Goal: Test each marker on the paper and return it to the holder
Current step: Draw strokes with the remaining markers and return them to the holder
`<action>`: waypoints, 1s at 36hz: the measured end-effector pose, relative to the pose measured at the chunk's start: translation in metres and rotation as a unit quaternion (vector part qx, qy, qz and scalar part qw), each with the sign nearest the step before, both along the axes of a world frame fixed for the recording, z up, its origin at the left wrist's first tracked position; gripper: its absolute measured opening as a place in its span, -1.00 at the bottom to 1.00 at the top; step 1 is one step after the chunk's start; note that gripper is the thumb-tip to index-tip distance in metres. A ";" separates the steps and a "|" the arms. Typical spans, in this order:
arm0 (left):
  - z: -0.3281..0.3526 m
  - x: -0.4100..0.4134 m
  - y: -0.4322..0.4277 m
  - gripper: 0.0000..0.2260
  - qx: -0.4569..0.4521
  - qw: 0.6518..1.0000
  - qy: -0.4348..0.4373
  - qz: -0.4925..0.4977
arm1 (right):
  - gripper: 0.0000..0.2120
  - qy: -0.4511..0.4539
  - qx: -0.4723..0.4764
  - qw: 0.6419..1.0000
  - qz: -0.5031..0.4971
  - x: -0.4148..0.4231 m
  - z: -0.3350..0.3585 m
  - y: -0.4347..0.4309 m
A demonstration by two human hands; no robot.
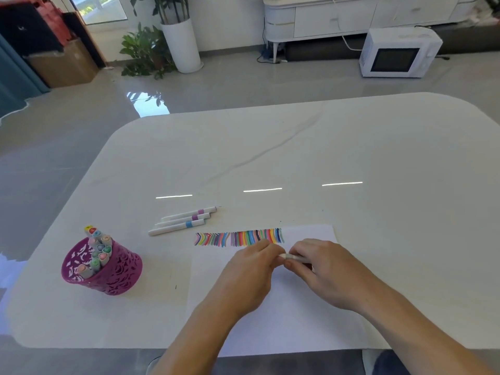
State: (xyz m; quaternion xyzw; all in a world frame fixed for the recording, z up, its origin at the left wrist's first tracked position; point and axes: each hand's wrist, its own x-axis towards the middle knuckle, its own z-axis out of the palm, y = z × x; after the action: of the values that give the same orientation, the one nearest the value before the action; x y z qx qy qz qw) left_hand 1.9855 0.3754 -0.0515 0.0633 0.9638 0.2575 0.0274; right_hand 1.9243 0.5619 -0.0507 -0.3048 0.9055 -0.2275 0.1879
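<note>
1. Head view: we see the left hand (251, 274) and the right hand (324, 269) meet low over the paper (297, 320), just below the row of strokes (240, 237), with one white marker (290, 257) between them.
2. We find the right hand curled round the barrel. It hides most of the marker, and only a short white end shows.
3. We see the left hand pinching that exposed end with its fingertips. The cap itself is hidden, so we cannot tell whether it is coming off or going on.
4. We judge this to be a cap step. To do it well, we would keep the right hand firm and move the left straight along the barrel, with no bending. If closing, we would press until the cap seats.
5. For a test stroke, we would use the blank strip to the right of the row, so the colours stay apart.
6. We note the holder (119, 280) standing upright at the left of the table (378, 158), well apart from both hands, with markers inside. The return is a long reach leftward.
7. Three markers (182, 220) lie side by side on the table, between the holder and the paper's far edge. We cannot tell whether they have been tested.
</note>
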 end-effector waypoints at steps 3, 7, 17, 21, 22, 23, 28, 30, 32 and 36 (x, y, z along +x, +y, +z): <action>0.001 -0.001 0.000 -0.79 0.005 1.000 0.009 0.000 | -0.67 0.004 0.013 1.000 0.000 -0.002 0.000 0.001; 0.002 -0.001 -0.001 -0.81 0.022 0.999 0.035 0.006 | -0.62 0.014 0.030 0.999 0.005 -0.002 0.000 -0.001; 0.004 0.000 -0.003 -0.84 0.049 0.995 0.088 0.020 | -0.59 0.027 0.014 1.000 0.003 -0.001 0.003 -0.004; 0.005 0.002 -0.005 -0.84 0.049 0.994 0.089 0.030 | -0.55 0.025 0.011 1.000 -0.015 -0.001 0.003 -0.006; 0.005 0.002 -0.007 -0.84 0.046 0.994 0.094 0.043 | -0.53 0.018 0.005 0.999 -0.029 -0.003 0.004 -0.005; 0.006 0.001 -0.010 -0.85 0.043 0.992 0.101 0.056 | -0.52 0.010 -0.004 0.999 -0.043 -0.005 0.004 -0.004; 0.001 -0.004 -0.019 -0.88 0.027 0.988 0.121 0.087 | -0.56 -0.026 -0.087 0.990 -0.110 -0.012 0.007 -0.001; -0.003 -0.005 -0.017 -0.87 0.021 0.990 0.112 0.082 | -0.67 -0.041 -0.107 0.986 -0.123 -0.011 0.004 -0.002; -0.009 -0.007 -0.016 -0.87 0.015 0.991 0.106 0.074 | -0.81 -0.050 -0.112 0.984 -0.131 -0.012 0.000 -0.003; -0.021 -0.013 -0.014 -0.85 0.015 0.996 0.070 0.044 | -0.66 -0.056 -0.149 0.976 -0.146 -0.015 -0.008 -0.002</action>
State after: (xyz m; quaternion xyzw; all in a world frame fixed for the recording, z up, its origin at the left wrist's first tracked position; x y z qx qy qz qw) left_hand 1.9722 0.3614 -0.0725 0.0388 0.9612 0.2682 -0.0522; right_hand 1.9088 0.5602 -0.0585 -0.1811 0.8839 -0.4021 0.1559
